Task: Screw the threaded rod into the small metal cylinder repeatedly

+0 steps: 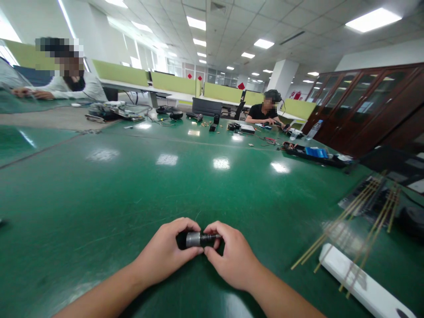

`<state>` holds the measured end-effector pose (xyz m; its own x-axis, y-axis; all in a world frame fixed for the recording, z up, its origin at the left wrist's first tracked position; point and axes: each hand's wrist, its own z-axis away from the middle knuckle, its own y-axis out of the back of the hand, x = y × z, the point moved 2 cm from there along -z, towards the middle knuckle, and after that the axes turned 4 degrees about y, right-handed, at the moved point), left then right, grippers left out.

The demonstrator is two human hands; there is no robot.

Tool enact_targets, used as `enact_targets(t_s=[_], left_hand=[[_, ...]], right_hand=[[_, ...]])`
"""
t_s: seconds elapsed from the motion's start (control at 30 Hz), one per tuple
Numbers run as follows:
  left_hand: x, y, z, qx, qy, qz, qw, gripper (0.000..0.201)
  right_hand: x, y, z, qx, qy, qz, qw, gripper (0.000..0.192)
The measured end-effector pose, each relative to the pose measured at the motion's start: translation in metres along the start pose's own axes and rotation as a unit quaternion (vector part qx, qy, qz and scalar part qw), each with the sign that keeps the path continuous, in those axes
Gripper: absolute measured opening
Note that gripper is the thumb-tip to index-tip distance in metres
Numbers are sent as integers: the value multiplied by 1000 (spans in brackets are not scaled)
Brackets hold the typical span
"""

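Low in the middle of the head view, both hands meet around a small silver-and-black cylindrical part (194,240). It lies roughly level, its silver barrel to the left and a ribbed black section with a thin stem to the right. My left hand (164,251) is closed round the barrel end, thumb below and fingers above. The fingertips of my right hand (234,254) are curled round the ribbed end and stem. Its exact kind I cannot make out, and the fingers partly hide both ends.
The green tabletop (159,190) spreads around my hands. To the right lie thin wooden sticks (344,221) across a long white case (361,278). Farther back are a black tray (308,155), a plastic bottle (314,130) and scattered electronics (115,111). Two other people sit at the far side.
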<state>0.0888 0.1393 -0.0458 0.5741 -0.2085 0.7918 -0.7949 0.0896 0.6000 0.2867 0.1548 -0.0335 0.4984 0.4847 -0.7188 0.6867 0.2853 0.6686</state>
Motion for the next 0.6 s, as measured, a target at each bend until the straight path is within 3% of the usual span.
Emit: enact_targets(t_s=[0.6], left_hand=[[3,1,2,4,-12,5,1000,30]], right_hand=[[-1,1,1,5,-2,-30,1000,35]])
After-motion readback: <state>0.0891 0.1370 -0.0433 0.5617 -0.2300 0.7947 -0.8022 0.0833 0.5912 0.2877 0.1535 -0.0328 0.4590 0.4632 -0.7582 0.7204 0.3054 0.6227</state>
